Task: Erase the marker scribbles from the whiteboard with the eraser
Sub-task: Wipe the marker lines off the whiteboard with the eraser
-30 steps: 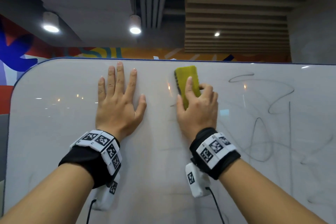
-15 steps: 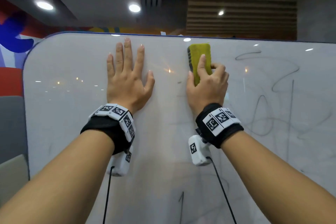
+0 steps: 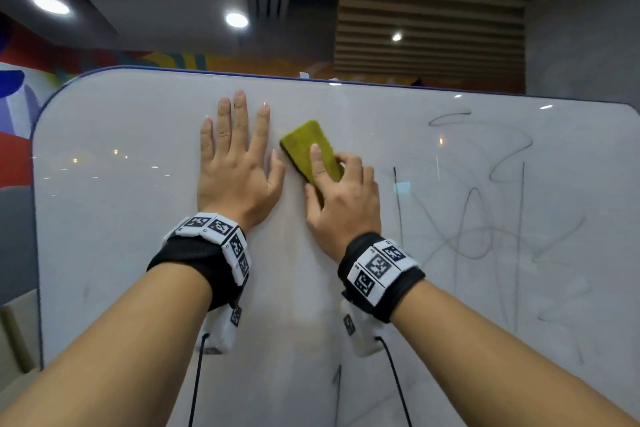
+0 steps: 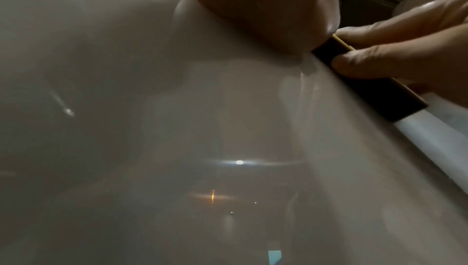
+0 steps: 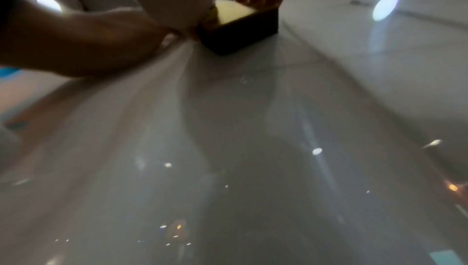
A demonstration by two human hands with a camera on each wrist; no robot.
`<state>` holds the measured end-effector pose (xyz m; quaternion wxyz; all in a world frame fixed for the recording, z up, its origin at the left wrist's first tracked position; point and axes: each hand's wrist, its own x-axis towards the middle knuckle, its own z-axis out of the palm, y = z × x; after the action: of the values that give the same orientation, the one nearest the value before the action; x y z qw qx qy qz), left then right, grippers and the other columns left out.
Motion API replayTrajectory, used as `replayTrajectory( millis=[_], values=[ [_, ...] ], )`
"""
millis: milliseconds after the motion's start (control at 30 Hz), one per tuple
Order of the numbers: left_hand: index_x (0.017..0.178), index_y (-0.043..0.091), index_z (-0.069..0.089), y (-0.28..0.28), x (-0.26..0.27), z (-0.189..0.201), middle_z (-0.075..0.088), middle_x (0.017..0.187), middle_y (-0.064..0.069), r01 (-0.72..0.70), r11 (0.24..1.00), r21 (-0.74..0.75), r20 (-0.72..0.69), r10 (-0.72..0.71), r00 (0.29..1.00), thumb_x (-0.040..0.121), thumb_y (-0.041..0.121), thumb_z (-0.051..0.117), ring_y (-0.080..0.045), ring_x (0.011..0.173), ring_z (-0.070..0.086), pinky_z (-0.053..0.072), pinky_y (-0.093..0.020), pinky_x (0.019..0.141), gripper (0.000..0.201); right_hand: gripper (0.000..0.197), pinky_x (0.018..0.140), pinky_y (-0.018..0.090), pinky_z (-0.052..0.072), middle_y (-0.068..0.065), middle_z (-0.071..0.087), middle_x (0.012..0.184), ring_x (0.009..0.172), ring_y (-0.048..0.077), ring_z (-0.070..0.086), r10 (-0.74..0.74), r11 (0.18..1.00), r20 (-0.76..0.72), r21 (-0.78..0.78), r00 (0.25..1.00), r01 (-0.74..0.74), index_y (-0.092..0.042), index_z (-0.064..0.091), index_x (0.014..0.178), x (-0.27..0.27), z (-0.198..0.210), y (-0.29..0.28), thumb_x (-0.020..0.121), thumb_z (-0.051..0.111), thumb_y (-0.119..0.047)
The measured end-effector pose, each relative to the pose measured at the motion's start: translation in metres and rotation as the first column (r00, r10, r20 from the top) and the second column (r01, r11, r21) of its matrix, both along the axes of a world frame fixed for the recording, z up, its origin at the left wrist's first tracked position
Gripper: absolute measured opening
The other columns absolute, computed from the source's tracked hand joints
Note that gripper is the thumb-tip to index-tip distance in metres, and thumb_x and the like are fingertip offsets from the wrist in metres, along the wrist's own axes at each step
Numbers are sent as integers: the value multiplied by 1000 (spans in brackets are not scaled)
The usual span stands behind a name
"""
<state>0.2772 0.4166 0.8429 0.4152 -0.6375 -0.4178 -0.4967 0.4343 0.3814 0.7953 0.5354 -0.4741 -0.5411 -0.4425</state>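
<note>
The right hand (image 3: 341,198) grips the eraser (image 3: 311,149); the left hand (image 3: 235,163) lies flat and open. Sliding left could bump its thumb.

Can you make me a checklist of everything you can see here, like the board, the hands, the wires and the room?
Surface: whiteboard, upright, glossy, left part wiped.
Job's things: yellow eraser tilted against the board; marker scribbles remain on the right.
Clutter: nothing seen.
Hands: left hand flat on the board, fingers straight; right hand grips the eraser.
Cables: black cables hang from white wrist cameras.
Surroundings: ceiling lights, wooden ceiling slats, colourful wall.
</note>
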Motion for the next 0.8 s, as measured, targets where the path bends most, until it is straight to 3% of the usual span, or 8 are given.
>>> replayTrajectory(
  millis=[133,233,300,400,467,533,700,800],
  values=[
    [161,19,13,-3,-5,-19,2,168,-13,-10,1000,-11,-24,10,1000,96,43,28,-30,155,1,0,-47,124,71,53,85,44,50,14,52,118,99,35,50,-32,999,-283,-10,958,30,-25,55,140,42,19,3,89,58,-38],
    [161,18,14,-3,-5,-24,4,167,-13,-1,1000,-7,-14,1,1000,97,42,27,-30,155,2,-1,-46,124,70,53,86,44,48,14,51,118,101,35,48,-46,998,-377,-49,925,29,-25,54,142,31,13,4,90,59,-37],
    [161,18,16,-2,-3,-25,6,167,-14,2,1000,8,-6,-2,1000,97,42,29,-31,154,4,0,-47,124,70,54,82,42,48,14,52,115,97,35,49,-41,999,-326,-25,945,35,-24,55,140,10,-6,-1,88,58,-38],
    [160,17,18,0,-3,-27,9,167,-15,12,1000,19,-7,-11,1000,98,42,32,-32,154,6,0,-47,124,69,58,76,40,47,13,53,115,95,32,50,-32,997,-65,-76,997,27,-25,53,142,-10,-50,-11,86,60,-38],
    [160,17,18,-1,-3,-30,9,167,-15,16,999,29,-12,-16,1000,98,41,33,-33,154,6,1,-48,124,69,59,75,40,49,12,55,116,95,33,51,-11,996,54,-91,998,16,-27,52,143,4,-60,-16,86,62,-36],
    [160,17,18,-2,-4,-33,10,167,-15,31,999,38,-11,-30,999,98,40,34,-33,154,7,2,-48,124,68,57,77,42,51,13,55,116,94,34,52,-41,996,26,-79,999,43,-26,53,142,25,-52,-14,86,62,-35],
    [161,18,15,-5,-3,-41,7,167,-15,17,1000,15,4,-17,1000,99,40,31,-33,154,5,-1,-47,124,68,54,79,43,52,15,55,113,92,34,52,-53,997,-266,-65,962,37,-22,58,138,26,-36,-9,86,62,-34],
    [161,19,13,-5,0,-43,5,167,-14,12,1000,-13,17,-12,1000,99,39,31,-32,154,3,-2,-48,124,68,55,78,41,48,14,54,115,93,33,51,-24,995,-196,-104,980,3,-24,55,140,-6,-64,-14,87,62,-35]
  ],
)
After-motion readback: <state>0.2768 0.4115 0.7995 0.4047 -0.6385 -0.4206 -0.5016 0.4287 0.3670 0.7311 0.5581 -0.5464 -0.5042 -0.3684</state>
